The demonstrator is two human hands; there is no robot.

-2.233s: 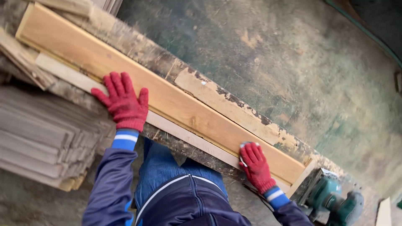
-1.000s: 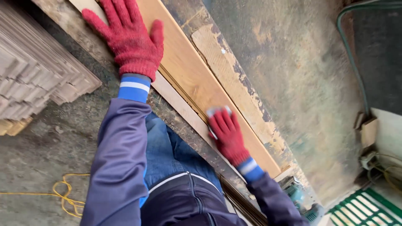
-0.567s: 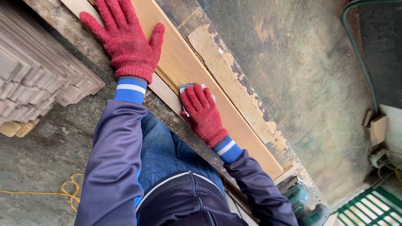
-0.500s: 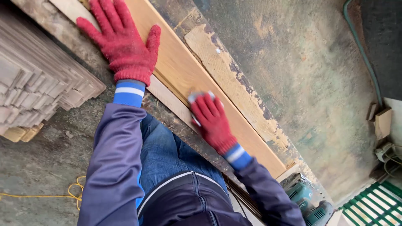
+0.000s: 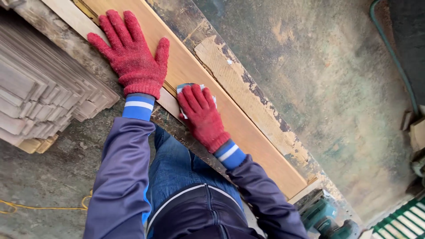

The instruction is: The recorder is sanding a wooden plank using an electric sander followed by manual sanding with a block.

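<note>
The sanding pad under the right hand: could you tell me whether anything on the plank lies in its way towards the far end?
Only the left hand, flat on the plank just beyond the sanding pad held under the right hand.

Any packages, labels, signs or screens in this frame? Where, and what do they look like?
None in view: no package, label, sign or screen.
Nearest candidates: small tan box-like blocks at the right edge, too cropped to tell what they are.
Pale sanding pad under the right hand on the long tan board: plain, no label visible.
Left hand flat on the same board.
</note>
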